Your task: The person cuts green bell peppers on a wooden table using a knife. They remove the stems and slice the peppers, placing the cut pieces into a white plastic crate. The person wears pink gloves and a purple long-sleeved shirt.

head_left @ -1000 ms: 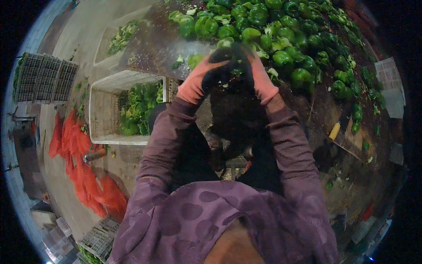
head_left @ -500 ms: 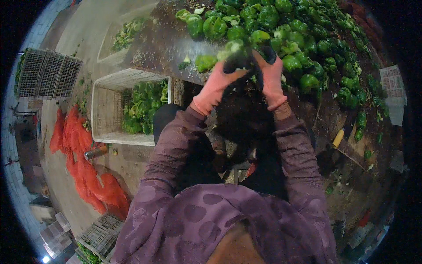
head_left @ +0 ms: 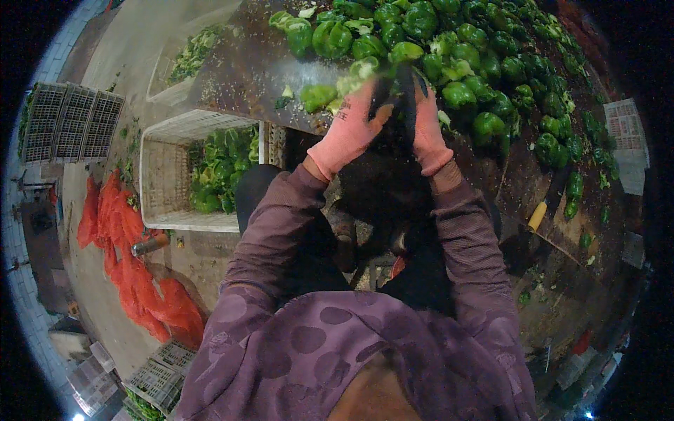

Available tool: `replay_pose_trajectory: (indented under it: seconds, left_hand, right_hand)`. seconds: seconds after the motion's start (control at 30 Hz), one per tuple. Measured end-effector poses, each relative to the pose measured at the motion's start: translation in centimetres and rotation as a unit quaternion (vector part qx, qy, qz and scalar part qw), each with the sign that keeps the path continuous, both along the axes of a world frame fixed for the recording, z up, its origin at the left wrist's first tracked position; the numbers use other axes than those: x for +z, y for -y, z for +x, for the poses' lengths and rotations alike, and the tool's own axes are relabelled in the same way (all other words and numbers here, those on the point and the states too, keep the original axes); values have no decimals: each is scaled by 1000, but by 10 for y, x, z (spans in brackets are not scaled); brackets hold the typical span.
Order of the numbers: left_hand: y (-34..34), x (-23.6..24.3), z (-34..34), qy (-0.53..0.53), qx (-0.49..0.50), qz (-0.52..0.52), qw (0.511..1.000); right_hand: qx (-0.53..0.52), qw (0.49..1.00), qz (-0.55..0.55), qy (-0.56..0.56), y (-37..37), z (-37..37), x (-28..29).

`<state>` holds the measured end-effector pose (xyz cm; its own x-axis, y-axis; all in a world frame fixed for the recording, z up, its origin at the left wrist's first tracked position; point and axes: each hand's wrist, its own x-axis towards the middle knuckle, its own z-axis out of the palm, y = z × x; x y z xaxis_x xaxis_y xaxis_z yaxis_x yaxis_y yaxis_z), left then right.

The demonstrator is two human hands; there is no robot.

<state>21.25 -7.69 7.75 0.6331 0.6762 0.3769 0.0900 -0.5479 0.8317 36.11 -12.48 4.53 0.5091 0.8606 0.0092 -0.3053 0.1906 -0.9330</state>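
Both my hands wear pink gloves with black palms and fingers. They come together above the near edge of the dark table. My left hand (head_left: 353, 130) has its fingers bent inward, close to a pale cut green bell pepper (head_left: 364, 69). Facing it, my right hand (head_left: 427, 133) has its dark fingers curled toward the left ones. Whatever lies between the hands is blurred and hidden by the black fingers. Beyond them spreads a heap of green bell peppers (head_left: 421, 21), some split open. Another opened pepper (head_left: 317, 97) lies left of my fingers.
At left stands a white plastic crate (head_left: 189, 226) with green peppers inside. Further off is a second pale crate (head_left: 172, 88) with green pieces. Red netting (head_left: 133, 274) and a metal cylinder (head_left: 150, 244) lie on the floor. A yellow-handled knife (head_left: 538, 217) rests at right.
My hands have drawn closer together, fingers now pointing more upward. The view has shifted slightly, so the heap and crate sit a little further left.
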Motion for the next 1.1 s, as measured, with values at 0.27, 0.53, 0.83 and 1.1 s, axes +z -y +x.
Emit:
replay_pose_trajectory:
  seconds: [0.27,0.53,0.83,1.1]
  left_hand:
    - [6,-27,18,74,89,-231,966]
    - [-53,-79,-4,-8,109,-41,993]
    - [-65,-37,22,-230,130,330,906]
    - [-94,-59,26,-153,100,407,895]
  right_hand:
    - [-115,979,-30,164,2,-32,26]
    - [-124,967,56,217,4,-29,37]
    - [-30,992,123,-9,-7,27,-3]
    - [-32,996,68,41,2,18,27]
